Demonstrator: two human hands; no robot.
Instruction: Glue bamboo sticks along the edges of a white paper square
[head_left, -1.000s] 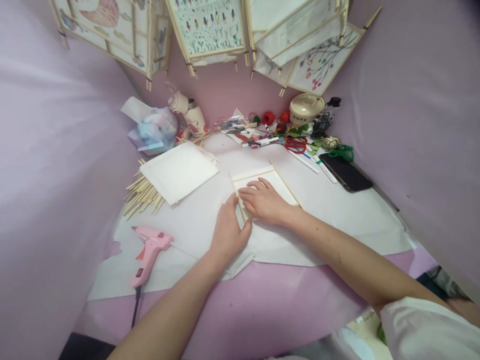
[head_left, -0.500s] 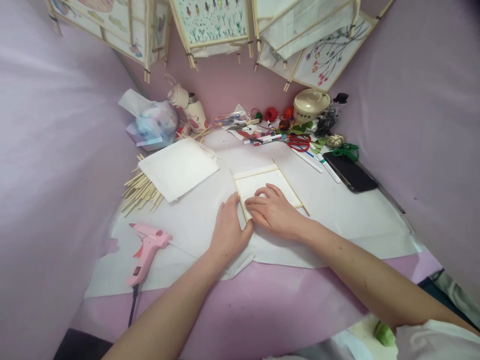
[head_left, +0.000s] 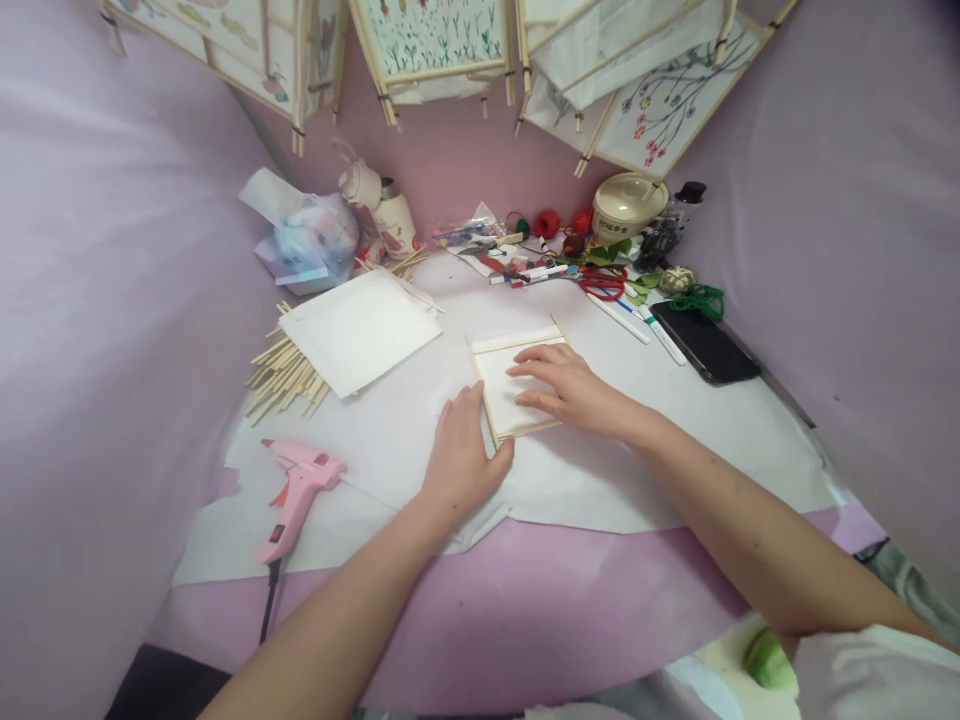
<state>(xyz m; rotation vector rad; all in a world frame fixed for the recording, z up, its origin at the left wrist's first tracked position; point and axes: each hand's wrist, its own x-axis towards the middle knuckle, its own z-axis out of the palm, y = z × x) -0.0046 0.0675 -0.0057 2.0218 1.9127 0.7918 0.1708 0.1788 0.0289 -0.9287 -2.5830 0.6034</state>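
A small square frame of thin wooden sticks with white paper (head_left: 495,375) lies flat on the covered table. My left hand (head_left: 461,450) rests at its left side, fingertips along the left stick and thumb near the lower left corner. The fingers are stretched out and the thumb stands apart, so this hand is open. My right hand (head_left: 574,390) is over the paper and covers much of the frame's right side. Its fingers are spread and hold nothing; whether they touch the paper I cannot tell.
A pink glue gun (head_left: 298,495) lies at left, below wooden sticks (head_left: 281,375) and white sheets (head_left: 360,330). Farther back are red-handled scissors (head_left: 604,283), markers, a lidded bowl (head_left: 628,210) and a phone (head_left: 705,345). Stick-framed paper lanterns (head_left: 442,50) hang overhead.
My right hand has moved right, away from the frame's left stick, and its fingers have spread. My left hand stays at the left edge. The camera view has shifted slightly.
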